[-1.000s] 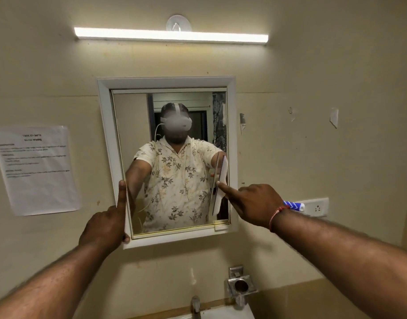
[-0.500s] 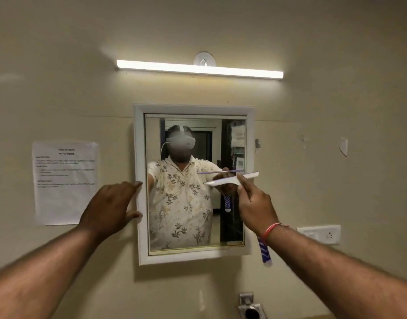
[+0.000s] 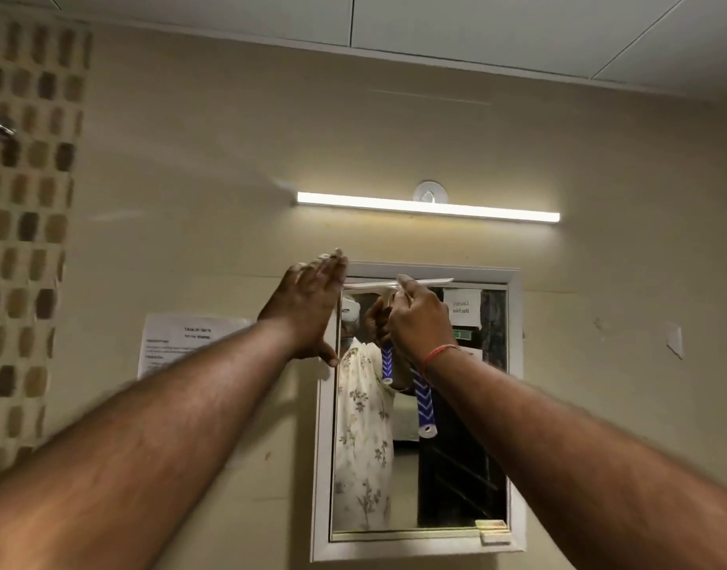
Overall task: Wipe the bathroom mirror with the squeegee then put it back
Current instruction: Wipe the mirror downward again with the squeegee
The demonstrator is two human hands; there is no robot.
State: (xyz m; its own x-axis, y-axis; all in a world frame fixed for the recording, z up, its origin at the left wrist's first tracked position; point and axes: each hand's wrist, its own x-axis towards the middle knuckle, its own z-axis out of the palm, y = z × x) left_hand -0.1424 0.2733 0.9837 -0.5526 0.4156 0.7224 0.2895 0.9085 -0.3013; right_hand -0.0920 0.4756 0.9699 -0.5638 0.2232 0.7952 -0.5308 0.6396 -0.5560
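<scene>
A white-framed mirror [image 3: 514,405] hangs on the beige wall. My right hand [image 3: 419,322] grips the squeegee [image 3: 424,409]: its white blade lies level against the glass at the mirror's top edge, and its blue-and-white handle hangs down below my wrist. My left hand [image 3: 308,306] is flat and open, fingers pointing up, pressed on the mirror's upper left frame corner. The glass reflects a person in a floral shirt and the squeegee handle.
A lit tube light [image 3: 427,207] runs above the mirror. A paper notice [image 3: 181,343] is stuck to the wall left of the frame. Patterned tiles [image 3: 24,240] cover the far left wall. A small paper scrap [image 3: 674,341] sits on the right wall.
My right hand has lifted the squeegee from mid-mirror to the top edge, blade level. My left hand has risen from the frame's left side to its top left corner. The view has tilted upward.
</scene>
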